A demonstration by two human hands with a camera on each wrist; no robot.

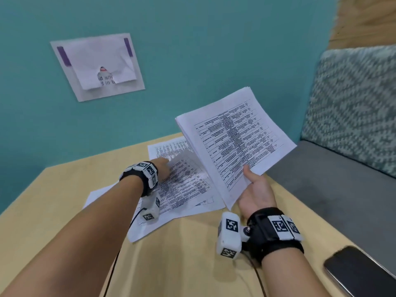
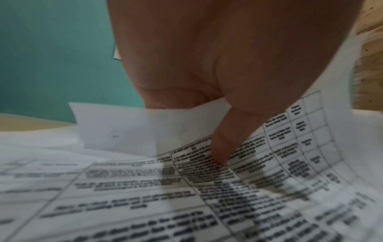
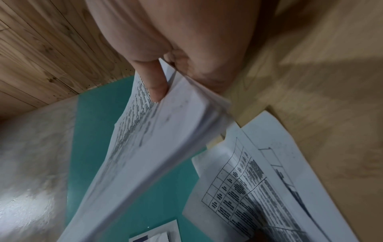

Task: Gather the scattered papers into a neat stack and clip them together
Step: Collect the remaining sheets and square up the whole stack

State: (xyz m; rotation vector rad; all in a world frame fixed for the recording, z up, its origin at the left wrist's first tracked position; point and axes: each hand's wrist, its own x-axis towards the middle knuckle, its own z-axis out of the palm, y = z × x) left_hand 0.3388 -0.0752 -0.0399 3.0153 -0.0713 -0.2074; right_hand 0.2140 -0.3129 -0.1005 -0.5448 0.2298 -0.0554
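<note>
My left hand (image 1: 159, 168) is down on the table (image 1: 182, 254), pinching a printed sheet (image 1: 182, 179) by its far edge, and that edge curls up off the wood. From the left wrist camera, my thumb (image 2: 223, 147) presses on the printed side of the sheet (image 2: 145, 196) while the fingers behind it are hidden by the paper. More loose sheets (image 1: 162, 151) lie under and just beyond it on the table, overlapping at angles. Over to the right, my right hand (image 1: 256, 189) holds a gathered stack of papers (image 1: 235, 142) up off the table, tilted, with my thumb (image 1: 247, 172) clamped on the top page at the near corner. The right wrist camera shows the same pinch: thumb (image 3: 154, 85) on top, the stack (image 3: 155, 139) fanning slightly at its edge. My hands are apart, each gripping its own paper. At the table's near right corner lies a dark phone (image 1: 360, 273). No clip shows in any view.
</note>
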